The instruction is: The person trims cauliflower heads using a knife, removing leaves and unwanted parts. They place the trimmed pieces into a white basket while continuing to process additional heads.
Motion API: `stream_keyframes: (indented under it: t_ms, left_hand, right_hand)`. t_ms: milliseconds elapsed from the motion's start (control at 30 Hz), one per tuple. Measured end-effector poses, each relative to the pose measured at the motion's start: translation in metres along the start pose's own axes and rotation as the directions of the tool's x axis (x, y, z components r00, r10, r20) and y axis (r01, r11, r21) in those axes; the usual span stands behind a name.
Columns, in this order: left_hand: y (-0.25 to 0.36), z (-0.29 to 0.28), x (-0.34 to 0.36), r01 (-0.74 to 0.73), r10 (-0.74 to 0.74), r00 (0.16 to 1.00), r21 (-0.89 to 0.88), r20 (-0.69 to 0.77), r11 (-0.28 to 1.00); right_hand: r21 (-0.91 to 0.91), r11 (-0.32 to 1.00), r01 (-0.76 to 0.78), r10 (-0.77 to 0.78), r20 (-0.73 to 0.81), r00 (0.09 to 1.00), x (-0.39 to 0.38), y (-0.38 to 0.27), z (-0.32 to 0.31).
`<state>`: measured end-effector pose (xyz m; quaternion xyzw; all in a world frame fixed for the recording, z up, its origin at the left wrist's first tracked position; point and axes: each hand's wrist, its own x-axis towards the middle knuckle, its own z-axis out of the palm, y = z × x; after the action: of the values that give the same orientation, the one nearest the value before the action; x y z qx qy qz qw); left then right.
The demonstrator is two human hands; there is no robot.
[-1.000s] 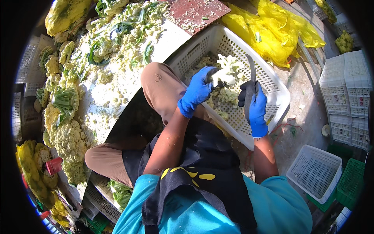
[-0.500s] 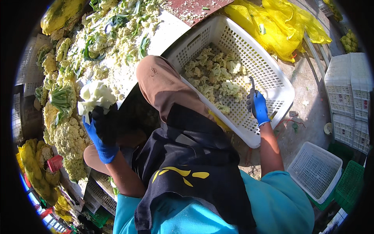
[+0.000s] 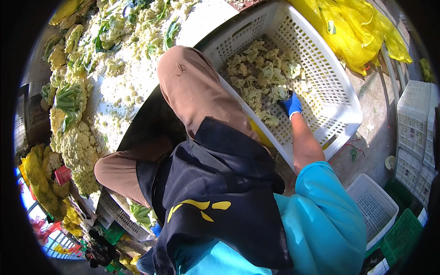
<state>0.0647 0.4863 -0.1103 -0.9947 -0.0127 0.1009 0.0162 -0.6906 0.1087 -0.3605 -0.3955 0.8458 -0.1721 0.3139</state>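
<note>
Inside a large white perforated crate (image 3: 316, 52), my right hand (image 3: 291, 105) in a blue glove with dark fingers reaches down to the cut cauliflower florets (image 3: 266, 73). Its fingers look curled among the florets, and what they hold is hidden. No knife blade shows there now. Of my left hand (image 3: 156, 229) only a scrap of blue glove is visible at the edge of my dark apron. Right beside it is a leafy cauliflower (image 3: 140, 214). The left fingers are out of sight.
A table (image 3: 121, 103) on the left carries a heap of cauliflower pieces and large heads (image 3: 80, 146). Yellow mesh bags (image 3: 355, 27) lie beyond the crate. White crates (image 3: 415, 123) are stacked at right, with a smaller white basket (image 3: 373, 211) and green crate (image 3: 401, 231) nearer.
My right hand, which held a curved knife over the crate, has moved left into the florets. My left hand has dropped from the table edge toward my lap; its white cauliflower piece no longer shows.
</note>
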Motion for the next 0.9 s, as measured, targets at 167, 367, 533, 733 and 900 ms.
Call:
stream_keyframes:
  t_ms: [167,367,533,733,900]
  left_hand:
    - [0.131,-0.018,0.008,-0.401,0.264,0.871,-0.291,-0.414,0.869]
    - [0.403,-0.11,-0.247,-0.799,0.639,0.277,-0.542,-0.717,-0.261]
    - [0.458,-0.061,-0.479,-0.641,0.894,-0.268,-0.626,-0.36,-0.444]
    - [0.459,-0.004,-0.519,0.054,0.729,-0.571,-0.868,0.378,0.493]
    - [0.465,0.03,-0.514,-0.011,0.8,-0.481,-0.914,0.359,0.405]
  right_hand:
    - [0.501,0.811,-0.303,0.168,0.297,0.94,-0.018,-0.006,-0.043]
    - [0.714,0.7,0.031,-0.094,0.049,0.994,-0.097,-0.132,-0.14]
    - [0.515,0.764,0.388,-0.34,-0.19,0.921,-0.153,-0.214,-0.185]
    - [0.468,0.72,0.513,-0.413,-0.306,0.858,-0.163,-0.25,-0.179]
    - [0.162,0.901,0.402,-0.379,-0.153,0.913,-0.152,-0.24,-0.17]
